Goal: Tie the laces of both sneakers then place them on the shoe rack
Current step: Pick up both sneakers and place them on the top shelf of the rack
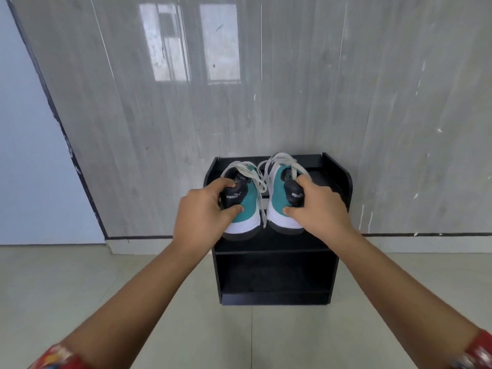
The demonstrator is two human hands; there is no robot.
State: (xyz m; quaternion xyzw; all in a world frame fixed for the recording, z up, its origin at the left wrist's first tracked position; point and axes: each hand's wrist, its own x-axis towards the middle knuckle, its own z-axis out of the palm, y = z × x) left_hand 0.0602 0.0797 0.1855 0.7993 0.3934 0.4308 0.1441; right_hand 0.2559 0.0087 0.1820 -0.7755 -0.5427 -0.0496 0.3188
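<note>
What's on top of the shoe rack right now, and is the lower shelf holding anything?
Two sneakers, left and right, sit on the shoe rack top, heels toward the camera, each held by a hand. The lower shelf looks bare, though its back is dark.

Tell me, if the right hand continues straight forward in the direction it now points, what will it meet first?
The right hand grips the heel of the right sneaker and points toward the wall. Pushed on, the shoe's toe would probably reach the shoe rack back panel first, though depth is hard to judge.
</note>
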